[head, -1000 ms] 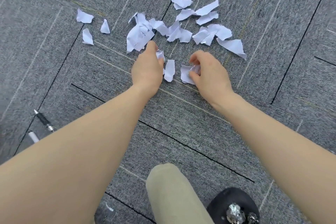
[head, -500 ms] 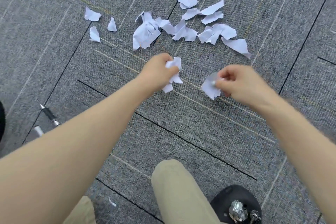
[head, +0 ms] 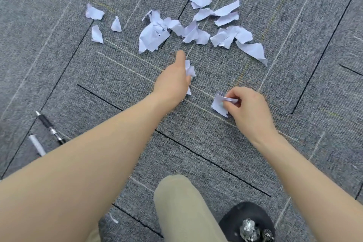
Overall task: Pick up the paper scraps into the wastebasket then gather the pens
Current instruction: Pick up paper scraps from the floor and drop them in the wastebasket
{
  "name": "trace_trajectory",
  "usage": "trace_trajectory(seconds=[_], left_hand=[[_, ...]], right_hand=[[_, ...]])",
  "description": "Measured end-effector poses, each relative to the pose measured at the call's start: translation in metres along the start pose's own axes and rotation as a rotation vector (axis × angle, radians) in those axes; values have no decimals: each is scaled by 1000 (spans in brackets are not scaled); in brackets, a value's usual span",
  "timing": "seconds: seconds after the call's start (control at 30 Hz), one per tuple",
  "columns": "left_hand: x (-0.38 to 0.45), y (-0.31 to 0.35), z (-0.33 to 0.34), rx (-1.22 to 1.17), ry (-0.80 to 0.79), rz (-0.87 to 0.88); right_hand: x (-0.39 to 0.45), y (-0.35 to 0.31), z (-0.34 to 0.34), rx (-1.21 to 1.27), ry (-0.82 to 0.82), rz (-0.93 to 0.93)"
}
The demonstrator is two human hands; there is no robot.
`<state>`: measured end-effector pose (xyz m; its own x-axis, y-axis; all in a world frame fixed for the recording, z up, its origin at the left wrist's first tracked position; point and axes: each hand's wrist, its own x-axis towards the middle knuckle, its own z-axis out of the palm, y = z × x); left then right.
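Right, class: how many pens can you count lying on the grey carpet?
2. A black pen with a silver grip lies at the left edge; a white pen lies just left of it, its lower end hidden by the left forearm. More may be hidden.

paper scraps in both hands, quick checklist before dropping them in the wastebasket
1. Left hand gripping its scraps: ok.
2. Right hand pinching its scrap: ok.
3. Wastebasket in view: not ok, not visible.
4. Floor cleared of paper: not ok, scrap pile remains on the carpet.
5. Pens out of the way: ok, black pen and white pen lie far left.
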<state>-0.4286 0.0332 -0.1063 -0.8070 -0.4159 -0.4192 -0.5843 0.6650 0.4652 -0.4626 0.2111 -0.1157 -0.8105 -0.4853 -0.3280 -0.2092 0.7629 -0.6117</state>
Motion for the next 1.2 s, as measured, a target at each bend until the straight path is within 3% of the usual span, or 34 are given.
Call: trace_trajectory(seconds=[0.1,0.2,0.33,0.43,0.6,0.67,0.83,0.97,1.2], left_hand=[[5,2,-1,9,-37,0],[5,4,-3,11,-64,-33],[1,6,-2,-7,-88,-75],[-9,2,-8,-193,-91,-151],[-31,-28,-20,-605,-19,-518],[-37,-46,-22,-526,-50,-574],[-48,-64,-24,-222,-137,-526],[-57,-57,-13,-91,-57,-441],[-63,-58,2,156,30,-259]], right_hand=[[4,-3,-11,85,-1,-4],[33,-5,-31,186,214,45],[77,9,-42,1,347,139],[83,13,-39,-139,342,140],[81,9,-32,-20,346,107],[80,6,-31,52,350,134],[59,-6,-33,195,309,179],[43,-17,-30,289,204,162],[94,-23,-42,169,275,86]])
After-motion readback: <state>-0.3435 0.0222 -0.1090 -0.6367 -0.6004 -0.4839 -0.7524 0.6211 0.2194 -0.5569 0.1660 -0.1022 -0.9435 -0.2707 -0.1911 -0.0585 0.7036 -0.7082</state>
